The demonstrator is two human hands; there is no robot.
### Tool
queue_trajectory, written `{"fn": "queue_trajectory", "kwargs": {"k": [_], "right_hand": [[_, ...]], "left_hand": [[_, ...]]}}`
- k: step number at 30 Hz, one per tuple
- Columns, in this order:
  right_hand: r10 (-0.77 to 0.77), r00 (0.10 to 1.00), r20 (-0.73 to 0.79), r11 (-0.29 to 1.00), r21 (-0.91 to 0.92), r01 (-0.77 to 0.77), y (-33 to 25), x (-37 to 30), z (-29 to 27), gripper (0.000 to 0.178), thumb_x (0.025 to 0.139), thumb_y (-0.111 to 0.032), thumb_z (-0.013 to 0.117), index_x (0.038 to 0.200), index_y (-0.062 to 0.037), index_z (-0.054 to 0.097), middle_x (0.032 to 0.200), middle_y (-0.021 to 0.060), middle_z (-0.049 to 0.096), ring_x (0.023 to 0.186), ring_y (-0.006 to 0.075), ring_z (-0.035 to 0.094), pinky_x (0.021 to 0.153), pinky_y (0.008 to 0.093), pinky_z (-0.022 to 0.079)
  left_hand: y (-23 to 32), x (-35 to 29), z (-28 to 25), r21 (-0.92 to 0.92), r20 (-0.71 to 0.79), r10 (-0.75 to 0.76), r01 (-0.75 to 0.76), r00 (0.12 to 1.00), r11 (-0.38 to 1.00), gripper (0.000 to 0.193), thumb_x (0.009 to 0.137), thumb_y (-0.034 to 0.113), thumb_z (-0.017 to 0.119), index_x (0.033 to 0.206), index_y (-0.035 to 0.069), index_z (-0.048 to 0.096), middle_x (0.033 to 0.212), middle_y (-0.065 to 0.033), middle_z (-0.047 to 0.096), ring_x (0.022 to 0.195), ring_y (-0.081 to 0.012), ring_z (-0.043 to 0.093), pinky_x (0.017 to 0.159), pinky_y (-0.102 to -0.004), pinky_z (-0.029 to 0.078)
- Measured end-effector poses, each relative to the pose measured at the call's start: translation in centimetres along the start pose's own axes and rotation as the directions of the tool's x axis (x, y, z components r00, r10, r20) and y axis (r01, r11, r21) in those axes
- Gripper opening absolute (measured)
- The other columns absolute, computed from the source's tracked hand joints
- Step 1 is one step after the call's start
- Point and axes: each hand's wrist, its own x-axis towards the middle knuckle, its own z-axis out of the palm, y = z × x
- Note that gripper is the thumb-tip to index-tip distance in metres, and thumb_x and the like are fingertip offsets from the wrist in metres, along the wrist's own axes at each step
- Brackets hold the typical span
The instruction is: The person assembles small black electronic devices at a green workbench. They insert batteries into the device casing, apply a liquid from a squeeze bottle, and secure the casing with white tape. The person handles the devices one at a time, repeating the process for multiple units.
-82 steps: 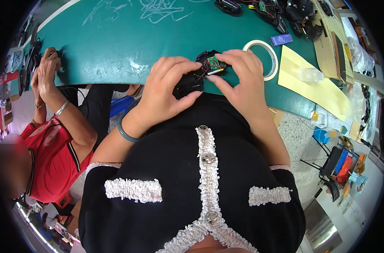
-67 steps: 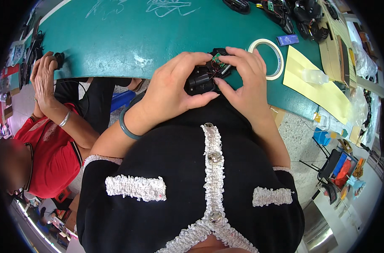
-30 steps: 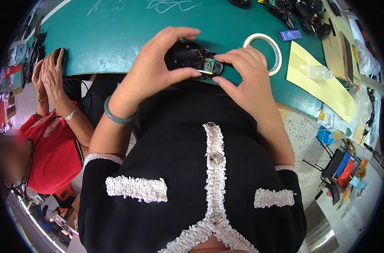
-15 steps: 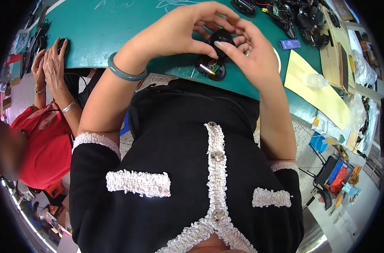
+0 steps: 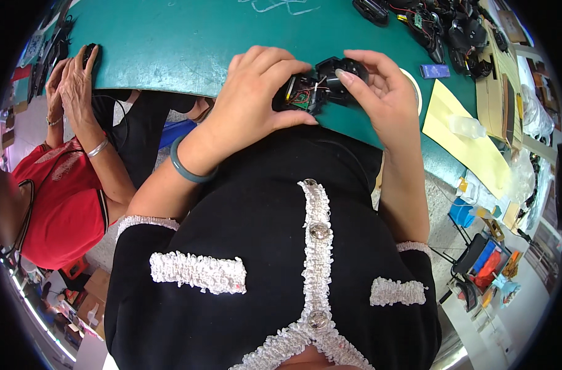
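Observation:
A black plastic device lies opened in two parts between my hands, joined by thin wires. My left hand (image 5: 260, 92) is closed around the part with the green circuit board (image 5: 301, 98) and a shiny cylinder, thumb along its near edge. The fingers of my right hand (image 5: 382, 86) grip the rounded black shell (image 5: 337, 75), thumb on top. The two parts sit side by side just over the table's near edge. My left palm hides some of the board part.
The green table (image 5: 170, 49) stretches ahead. At the far right lie several black devices with exposed wires (image 5: 426, 28), a small blue box (image 5: 435, 71), yellow paper (image 5: 459, 135) and a clear plastic piece (image 5: 467, 127). On the left, a co-worker's hands (image 5: 74, 86) hold a black object.
The shell has moved from above the board part to its right, and the parts now lie side by side. My left hand has come down onto the board part; wires show between them.

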Motion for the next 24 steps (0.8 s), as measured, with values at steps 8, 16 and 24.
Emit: {"fn": "queue_trajectory", "kwargs": {"k": [8, 16, 24], "right_hand": [[-0.013, 1.000, -0.024, 0.974, -0.228, 0.007, -1.3, -2.2, -0.1, 0.029, 0.081, -0.001, 0.074, 0.102, 0.0061, 0.055, 0.084, 0.0102, 0.067, 0.074, 0.0086, 0.065, 0.062, 0.0183, 0.052], [0.016, 0.997, -0.076, 0.999, -0.026, -0.018, -0.5, -2.5, 0.3, 0.034, 0.081, -0.001, 0.074, 0.107, 0.0058, 0.054, 0.092, 0.0108, 0.066, 0.080, 0.0078, 0.064, 0.063, 0.0177, 0.051], [0.006, 1.000, -0.017, 0.997, -0.082, -0.008, 0.5, -2.9, -0.2, 0.040, 0.082, 0.000, 0.071, 0.118, 0.0023, 0.053, 0.096, 0.0085, 0.064, 0.084, 0.0084, 0.063, 0.066, 0.0175, 0.050]], "left_hand": [[-0.4, -0.3, 0.1, -0.018, -0.026, -0.009, 0.008, 1.000, 1.000, 0.056, 0.060, 0.037, 0.084, 0.104, 0.009, 0.064, 0.098, -0.0045, 0.059, 0.095, -0.0258, 0.054, 0.083, -0.0379, 0.040], [0.0, -0.2, 0.3, -0.020, -0.062, -0.022, 0.021, 0.998, 1.000, 0.059, 0.058, 0.031, 0.086, 0.108, 0.008, 0.064, 0.100, -0.0077, 0.060, 0.096, -0.0283, 0.055, 0.084, -0.0378, 0.044], [0.1, 0.2, 0.1, -0.086, 0.030, -0.058, 0.060, 0.998, 0.994, 0.059, 0.063, 0.018, 0.083, 0.116, 0.008, 0.062, 0.098, -0.0084, 0.059, 0.089, -0.0280, 0.055, 0.079, -0.0359, 0.045]]}}
